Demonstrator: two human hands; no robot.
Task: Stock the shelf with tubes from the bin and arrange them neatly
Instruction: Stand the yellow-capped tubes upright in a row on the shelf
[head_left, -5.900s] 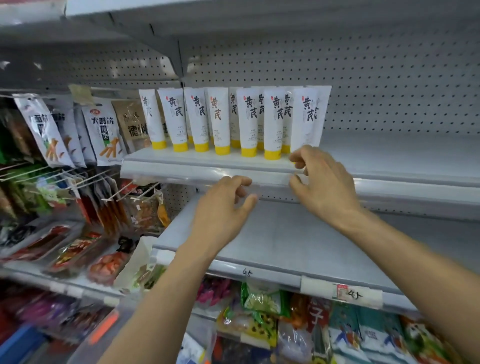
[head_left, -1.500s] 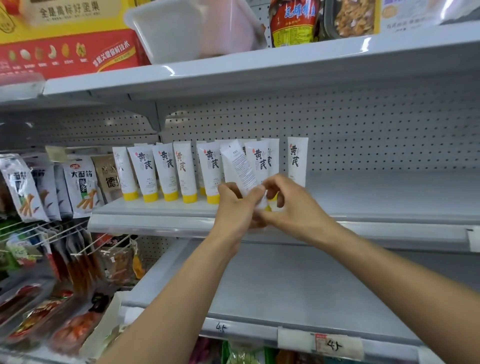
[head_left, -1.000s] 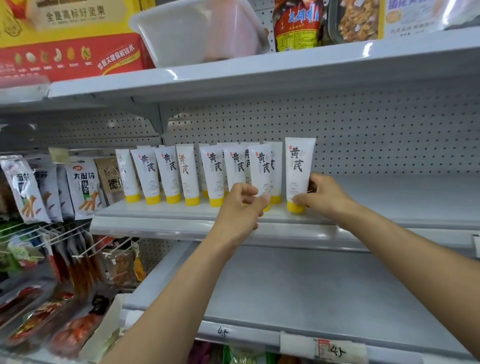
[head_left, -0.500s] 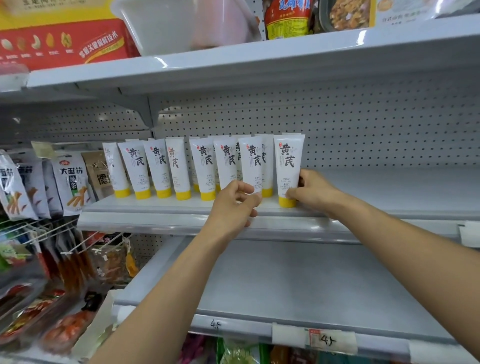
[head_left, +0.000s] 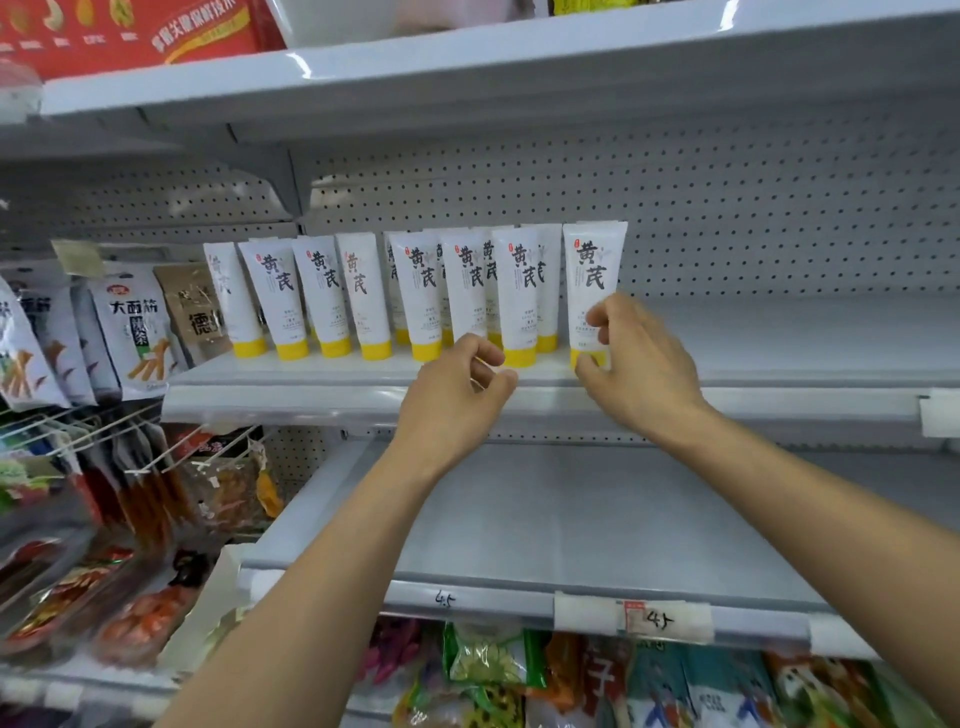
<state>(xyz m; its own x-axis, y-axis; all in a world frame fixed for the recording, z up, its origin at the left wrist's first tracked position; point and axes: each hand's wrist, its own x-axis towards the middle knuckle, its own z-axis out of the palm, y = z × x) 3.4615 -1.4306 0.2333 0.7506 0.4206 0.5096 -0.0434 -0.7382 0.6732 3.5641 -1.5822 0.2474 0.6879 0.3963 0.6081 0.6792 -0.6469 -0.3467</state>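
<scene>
At a white shop shelf, a person's right hand pinches the lower part of the rightmost tube between thumb and curled fingers. The thumb sits down by the yellow cap, and the tube stands upright on that cap near the shelf's front edge. The left hand hovers just to the left, in front of the shelf's edge, with fingers curled in and nothing seen in its grasp. Its fingertips lie close beside the yellow cap of the neighbouring tube, though whether they touch cannot be made out.

The row of tubes runs leftward from there. All are white with black characters and stand cap-down. Those on the right are doubled up, with more tubes partly hidden behind the front ones. The right half of the shelf is bare metal against a perforated back panel.

Hanging snack packets crowd the bay to the left. A lower shelf below carries a handwritten price label on its front rail, with bagged goods beneath. Overhead, an upper shelf holds a red carton.
</scene>
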